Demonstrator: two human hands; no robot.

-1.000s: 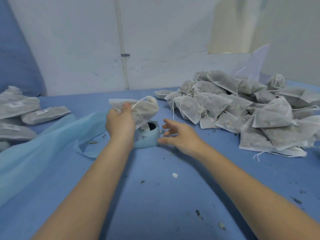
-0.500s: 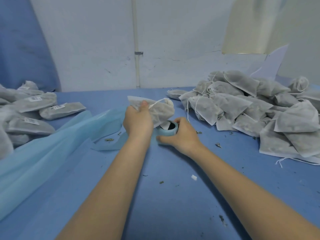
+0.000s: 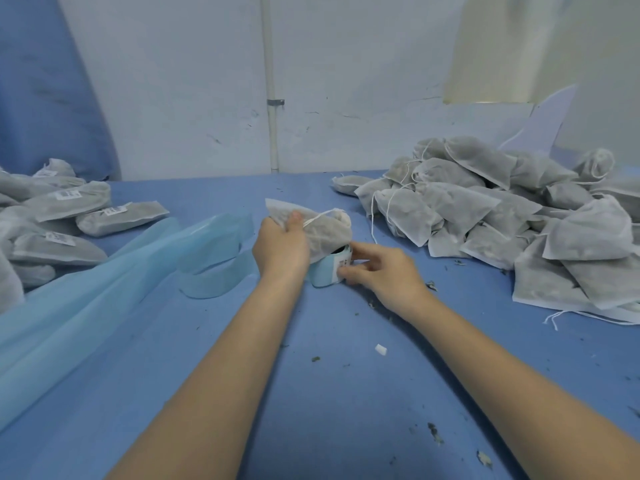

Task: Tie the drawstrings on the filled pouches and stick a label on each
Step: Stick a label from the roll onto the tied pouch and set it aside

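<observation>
1. The right hand (image 3: 377,271) is the nearer one to the work. Its thumb and forefinger pinch the free edge of a white label (image 3: 341,267) on the label roll (image 3: 327,271), and the other fingers are loosely curled.
2. The roll stands on the table (image 3: 346,393) just left of that pinch, with the label facing the fingers. I judge that peeling must therefore pull rightward, away from the roll.
3. Just beyond and left of the pinch, the left hand (image 3: 281,245) grips a filled pouch (image 3: 320,230), fingers curled round its left end. The pouch's long axis runs left to right, and it overhangs the roll.
4. Its drawstring (image 3: 318,218) crosses the top face. The peeled label would have to travel up and left to reach the pouch.
5. Farther right lies the unlabelled heap (image 3: 502,216). Far left are the labelled pouches (image 3: 69,202).
</observation>
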